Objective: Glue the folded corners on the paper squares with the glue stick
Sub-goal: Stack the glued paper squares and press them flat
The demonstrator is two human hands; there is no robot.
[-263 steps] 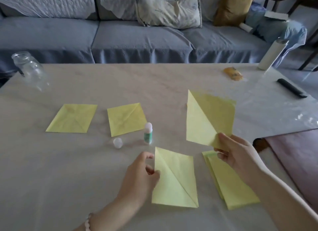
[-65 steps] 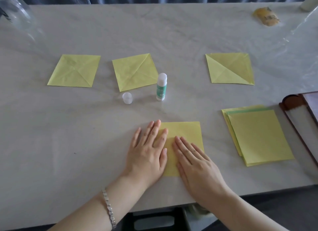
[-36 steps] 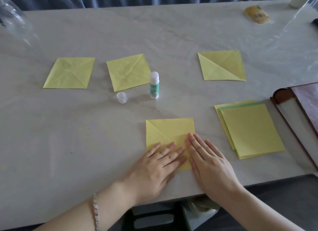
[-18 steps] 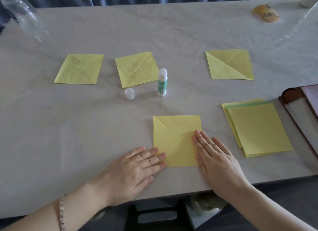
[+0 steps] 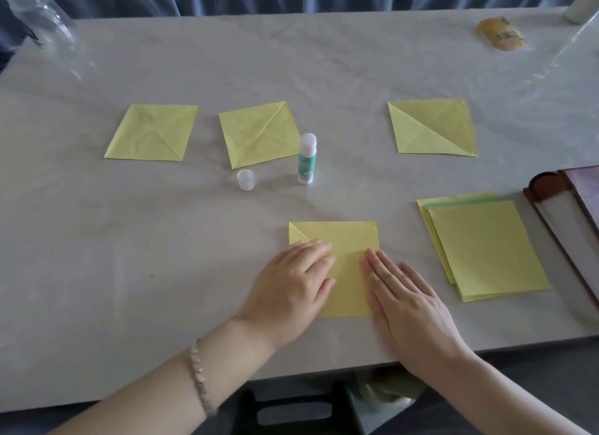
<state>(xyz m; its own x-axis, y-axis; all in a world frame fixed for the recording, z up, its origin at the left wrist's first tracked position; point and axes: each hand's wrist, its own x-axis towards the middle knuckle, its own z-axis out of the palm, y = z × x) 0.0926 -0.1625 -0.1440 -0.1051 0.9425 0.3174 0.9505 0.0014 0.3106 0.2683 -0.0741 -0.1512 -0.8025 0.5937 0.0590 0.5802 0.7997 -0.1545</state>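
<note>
The fingers [image 5: 319, 251] of the left hand [image 5: 291, 288] lie flat and close together on the left half of the paper square [image 5: 348, 237]. Their tips are blurred, so it is probably, not certainly, a folded flap that they press. The fingers [image 5: 384, 267] of the right hand [image 5: 411, 305] are straight and slightly spread, flat on the right edge of the same square. Neither hand pinches or holds anything.

The paper square lies near the front edge of the table [image 5: 129, 272], about midway along it. One small folded corner shows at its far left.

Handling: the paper is thin, light and limp. It is likely to slide on the smooth tabletop and to crease under uneven load. Hold it down with a flat palm and lift a flap only by its free tip. The glue stick [image 5: 306, 159] is rigid and light. It stands upright and uncapped beyond the paper square, toward the table centre, and is best taken round its barrel. Its cap [image 5: 245, 179] stands near it, on its left.

Count:
- Glue stick: one.
- Cap: one.
- Single squares: four. One is under the hands. Three are laid out beyond it: the far-left square [image 5: 152, 133], the middle square [image 5: 259, 133] just beside the glue stick, and the right square [image 5: 434, 128].
- Stack of sheets [image 5: 486, 249]: one, near the front right corner; the number of sheets cannot be told
</note>
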